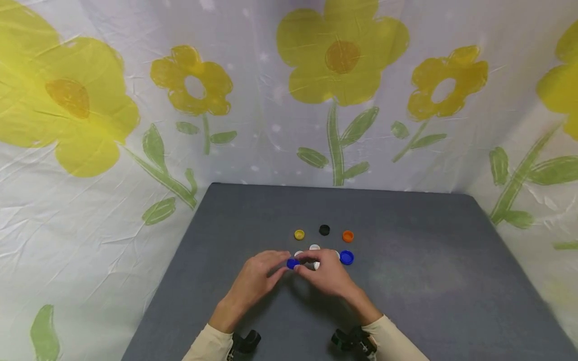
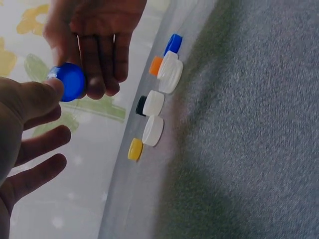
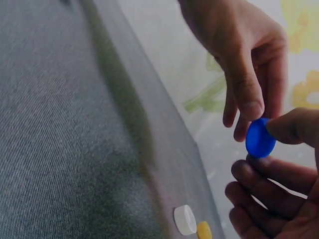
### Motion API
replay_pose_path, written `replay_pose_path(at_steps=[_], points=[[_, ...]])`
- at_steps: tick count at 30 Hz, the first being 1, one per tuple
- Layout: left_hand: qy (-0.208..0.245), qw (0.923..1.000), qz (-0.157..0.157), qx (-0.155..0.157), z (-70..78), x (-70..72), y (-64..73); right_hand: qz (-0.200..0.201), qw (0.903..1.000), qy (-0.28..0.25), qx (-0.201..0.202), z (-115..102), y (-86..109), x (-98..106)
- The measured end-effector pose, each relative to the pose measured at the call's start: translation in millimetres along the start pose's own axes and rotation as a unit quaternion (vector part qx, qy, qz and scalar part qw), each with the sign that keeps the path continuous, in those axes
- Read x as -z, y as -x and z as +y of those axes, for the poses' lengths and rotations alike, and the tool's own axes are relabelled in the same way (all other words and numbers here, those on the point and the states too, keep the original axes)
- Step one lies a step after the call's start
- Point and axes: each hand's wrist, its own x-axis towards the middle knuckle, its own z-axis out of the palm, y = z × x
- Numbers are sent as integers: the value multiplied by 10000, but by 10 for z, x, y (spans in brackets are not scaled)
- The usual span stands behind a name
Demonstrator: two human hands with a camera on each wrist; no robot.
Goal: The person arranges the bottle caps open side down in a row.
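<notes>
A blue bottle cap (image 1: 292,263) is held up between both hands, above the table. My left hand (image 1: 254,281) pinches it by the edge with thumb and forefinger. From the other side, my right hand (image 1: 331,276) also has thumb and forefinger on its rim. The left wrist view shows the flat face of this cap (image 2: 72,82), while the other left fingers spread apart. In the right wrist view the cap (image 3: 260,138) stands tilted, with the left thumb at its top edge and the right thumb against its side.
Beyond the hands lie a yellow cap (image 1: 299,234), a black cap (image 1: 324,230), an orange cap (image 1: 347,236) and another blue cap (image 1: 346,257). Several white caps (image 2: 170,74) sit nearer, partly hidden by the right hand in the head view. Flower-printed cloth (image 1: 253,150) surrounds the grey table (image 1: 406,301).
</notes>
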Motion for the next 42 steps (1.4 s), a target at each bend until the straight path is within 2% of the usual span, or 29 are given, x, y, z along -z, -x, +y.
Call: replay_pose_path(at_steps=[2,7,11,15,18,22,25,27,31,36,40,42], points=[[119,9999,28,4,11,-2,0,-167,9994,-227,-221,-5,1,17],[392,9990,115,181,29,-18,6,-346,9972,-530,-397,-9,8,29],[615,9960,218,606,59,-16,2,-242,9971,-617,-386,-2,18,10],[788,9891,214,1227,109,14,-10,240,9985,-486,-63,15,33,-6],[1223,9751,157,1843,137,34,-9,613,9967,-269,453,27,49,-1],[1958,9427,162,2697,141,55,3,933,9861,198,1359,43,60,7],[2298,9236,146,3065,136,79,2,1127,9736,475,1929,48,56,1],[2430,9153,109,3210,138,91,-3,1159,9687,560,2124,39,54,-3],[2590,9047,19,3382,171,90,-11,1139,9660,544,2255,10,57,-6],[2719,8954,-7,3525,226,69,-6,1167,9623,618,2376,14,67,-18],[2768,8925,-51,3560,249,66,0,1157,9604,590,2467,23,75,-34],[2742,8951,-98,3515,250,63,4,1178,9595,603,2485,26,80,-39]])
